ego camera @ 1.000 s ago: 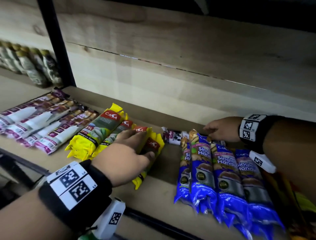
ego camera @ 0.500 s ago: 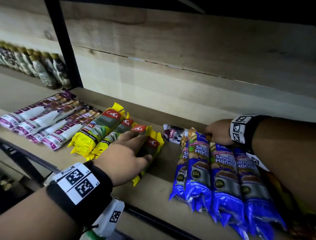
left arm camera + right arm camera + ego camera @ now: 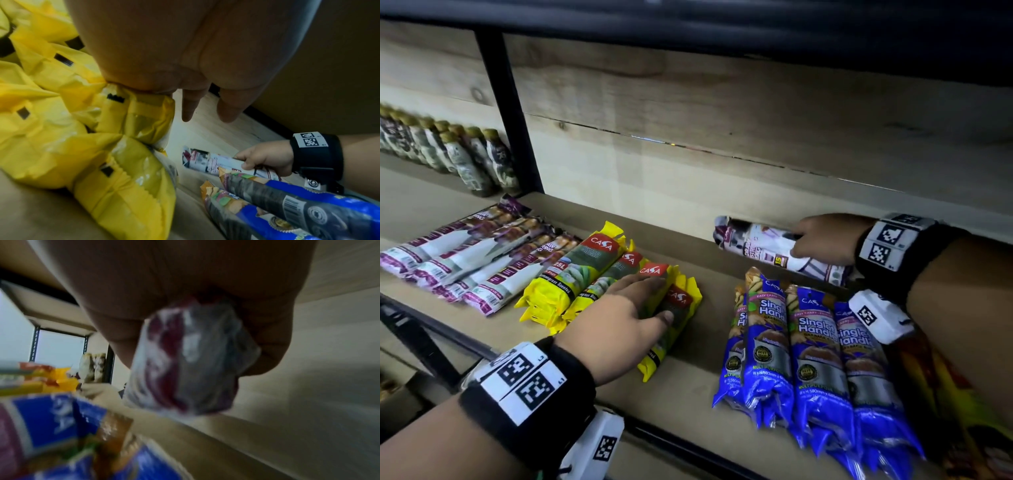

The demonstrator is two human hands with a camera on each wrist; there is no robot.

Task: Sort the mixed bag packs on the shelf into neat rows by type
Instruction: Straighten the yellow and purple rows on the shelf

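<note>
On the wooden shelf point(image 3: 698, 387) lie three groups of bag packs: white-and-purple packs point(image 3: 465, 260) at the left, yellow packs point(image 3: 571, 284) in the middle, blue packs point(image 3: 815, 356) at the right. My left hand point(image 3: 643, 301) rests flat, fingers straight, on the rightmost yellow packs point(image 3: 131, 162). My right hand point(image 3: 822, 240) grips one white-and-purple pack point(image 3: 763, 246) behind the blue row, lifted and lying crosswise. The right wrist view shows that pack's end point(image 3: 189, 356) inside my curled fingers.
A black upright post point(image 3: 510, 116) divides the shelf; a row of bottles point(image 3: 448, 150) stands behind it at the left. The wooden back wall point(image 3: 722, 137) is close behind. Colourful packs point(image 3: 945, 394) lie under my right forearm. Bare shelf separates the yellow and blue groups.
My right hand has pulled the white-and-purple pack out from behind the blue row and raised it. The left hand has stayed on the yellow packs.
</note>
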